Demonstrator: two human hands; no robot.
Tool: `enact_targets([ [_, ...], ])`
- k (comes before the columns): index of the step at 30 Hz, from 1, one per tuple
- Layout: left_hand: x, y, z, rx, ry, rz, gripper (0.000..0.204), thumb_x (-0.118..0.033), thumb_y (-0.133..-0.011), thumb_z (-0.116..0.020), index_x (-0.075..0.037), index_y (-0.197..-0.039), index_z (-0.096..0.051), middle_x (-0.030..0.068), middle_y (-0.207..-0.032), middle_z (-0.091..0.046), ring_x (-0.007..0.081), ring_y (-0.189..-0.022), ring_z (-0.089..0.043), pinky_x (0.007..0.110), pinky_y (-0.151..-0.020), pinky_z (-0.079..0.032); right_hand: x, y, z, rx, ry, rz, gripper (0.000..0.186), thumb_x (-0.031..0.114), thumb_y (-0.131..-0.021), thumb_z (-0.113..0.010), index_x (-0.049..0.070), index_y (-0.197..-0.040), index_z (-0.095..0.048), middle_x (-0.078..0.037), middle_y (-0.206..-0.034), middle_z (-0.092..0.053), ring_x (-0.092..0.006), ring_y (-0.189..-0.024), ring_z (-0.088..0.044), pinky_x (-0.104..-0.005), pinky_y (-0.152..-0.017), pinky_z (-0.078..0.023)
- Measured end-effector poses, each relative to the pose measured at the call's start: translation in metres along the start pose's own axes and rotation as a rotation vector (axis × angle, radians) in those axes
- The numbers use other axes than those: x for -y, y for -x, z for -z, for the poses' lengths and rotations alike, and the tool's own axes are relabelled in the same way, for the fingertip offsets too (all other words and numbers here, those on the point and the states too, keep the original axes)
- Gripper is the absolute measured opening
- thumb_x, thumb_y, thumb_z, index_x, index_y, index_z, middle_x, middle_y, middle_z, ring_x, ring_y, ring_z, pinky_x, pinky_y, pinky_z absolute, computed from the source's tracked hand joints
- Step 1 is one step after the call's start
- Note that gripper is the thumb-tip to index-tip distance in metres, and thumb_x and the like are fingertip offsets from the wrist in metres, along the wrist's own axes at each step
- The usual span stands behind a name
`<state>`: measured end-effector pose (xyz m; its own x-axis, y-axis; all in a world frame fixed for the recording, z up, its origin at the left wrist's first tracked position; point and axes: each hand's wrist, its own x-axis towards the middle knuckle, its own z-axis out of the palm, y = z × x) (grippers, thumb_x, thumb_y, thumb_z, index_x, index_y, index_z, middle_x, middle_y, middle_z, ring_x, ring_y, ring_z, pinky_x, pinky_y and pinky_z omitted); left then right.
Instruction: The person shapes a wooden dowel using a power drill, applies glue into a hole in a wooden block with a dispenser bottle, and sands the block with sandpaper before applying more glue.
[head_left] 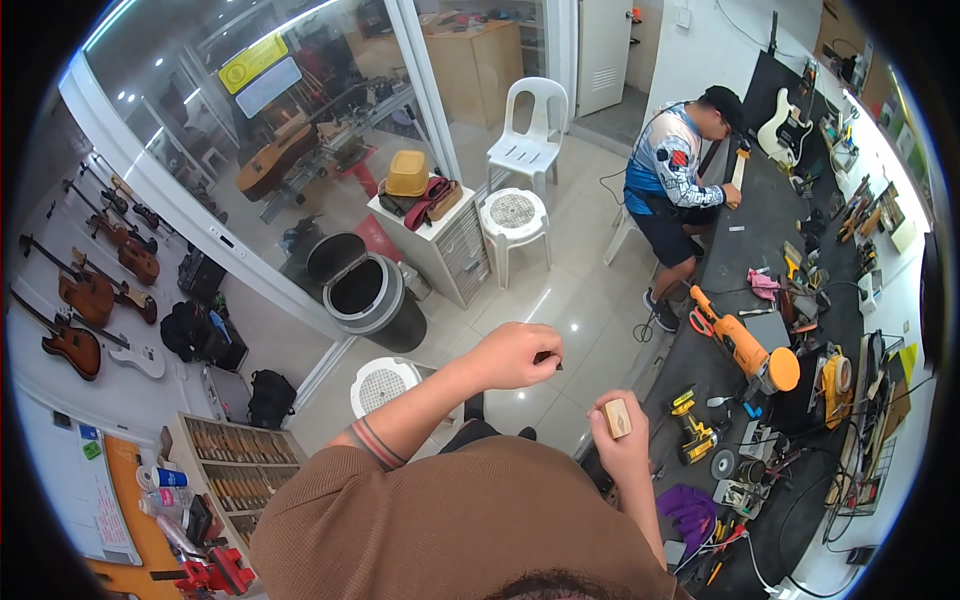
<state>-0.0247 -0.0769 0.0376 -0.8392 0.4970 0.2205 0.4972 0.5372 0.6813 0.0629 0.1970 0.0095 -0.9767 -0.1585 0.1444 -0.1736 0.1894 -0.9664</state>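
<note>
My left hand (522, 355) is raised at the middle of the view, fingers curled; a small dark bit shows at the fingertips, too small to make out. Below and to its right, my right hand (613, 432) is closed on a small light wooden block (620, 418). The two hands are apart. A yellow cordless drill (694, 430) and an orange power polisher (740, 350) lie on the dark workbench to the right of my right hand.
A co-worker (675, 175) sits at the dark bench (748, 240) with a guitar neck. A black bin (375, 320), plastic stools (515, 215), a chair (528, 145) and a drawer cabinet (445, 250) stand ahead. Guitars (80, 290) and a tool rack (240, 470) are on the left.
</note>
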Motion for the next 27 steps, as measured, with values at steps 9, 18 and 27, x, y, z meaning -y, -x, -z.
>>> enact_targets([
  [9, 0.002, 0.005, 0.004, -0.040, -0.003, -0.010, 0.005, -0.009, -0.094, -0.071, -0.005, -0.094, -0.074, 0.0094, -0.090, -0.075, 0.0330, -0.085, -0.074, 0.045, -0.077, -0.059, 0.001, 0.002, 0.000, 0.015, -0.016, -0.004, 0.013, 0.002, -0.101, -0.076, 0.003, -0.111, -0.067, -0.004, -0.088, -0.071, -0.0123, -0.076, -0.066, -0.0311, -0.070, -0.053],
  [18, -0.001, 0.011, 0.007, -0.049, -0.011, 0.024, 0.008, -0.012, -0.094, -0.071, -0.005, -0.095, -0.075, 0.0104, -0.092, -0.077, 0.0343, -0.086, -0.074, 0.046, -0.076, -0.058, 0.003, 0.002, -0.002, 0.031, -0.012, 0.001, 0.013, 0.002, -0.101, -0.075, 0.003, -0.111, -0.067, -0.005, -0.087, -0.071, -0.0126, -0.076, -0.066, -0.0310, -0.070, -0.054],
  [27, -0.018, 0.009, 0.019, -0.124, -0.088, -0.034, 0.006, -0.007, -0.094, -0.069, -0.009, -0.091, -0.074, 0.0034, -0.084, -0.072, 0.0265, -0.083, -0.073, 0.059, -0.136, -0.031, 0.001, 0.006, -0.002, 0.032, -0.022, -0.005, 0.013, 0.002, -0.102, -0.075, 0.003, -0.112, -0.067, -0.005, -0.089, -0.072, -0.0131, -0.076, -0.067, -0.0310, -0.071, -0.054],
])
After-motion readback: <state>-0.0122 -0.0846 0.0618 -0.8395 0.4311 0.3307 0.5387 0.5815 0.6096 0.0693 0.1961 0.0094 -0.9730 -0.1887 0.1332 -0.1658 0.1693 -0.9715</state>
